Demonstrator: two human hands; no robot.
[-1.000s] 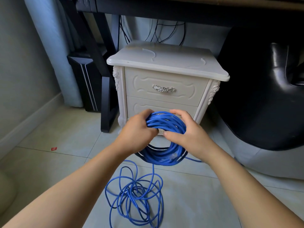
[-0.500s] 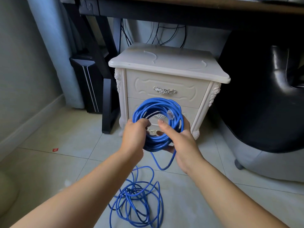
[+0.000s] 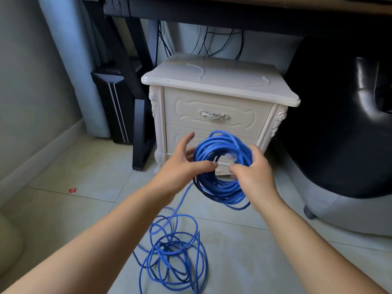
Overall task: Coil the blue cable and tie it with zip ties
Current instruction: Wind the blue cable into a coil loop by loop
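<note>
Head view looked down on both bare forearms reaching toward a cream carved-wood nightstand (image 3: 216, 85) that stood on a pale tiled floor (image 3: 63, 209). The round coil of blue cable (image 3: 220, 187) hung in the air just in front of the lower drawer, held between the two hands. The right hand (image 3: 252, 177) gripped the coil's right side, with fingers curled behind the bundle and the thumb laid across its front. The left hand (image 3: 182, 166) sat against the coil's left edge with its fingers spread and fairly straight. Motion blur hid whether it touched a strand. From under that hand one strand ran down to a loose tangle of blue cable loops (image 3: 171, 257) lying on the floor between the forearms.

Judged from this, the coiling step was in hand and well short of done, since much of the cable lay unwound below. The next move would call for the left hand to take the trailing strand and lay another turn onto the bundle while the right kept the turns together, minding snags in the tangle. Two thin pale curved strips (image 3: 197, 70) lay on the nightstand top and were possibly the zip ties, untouched.
</note>
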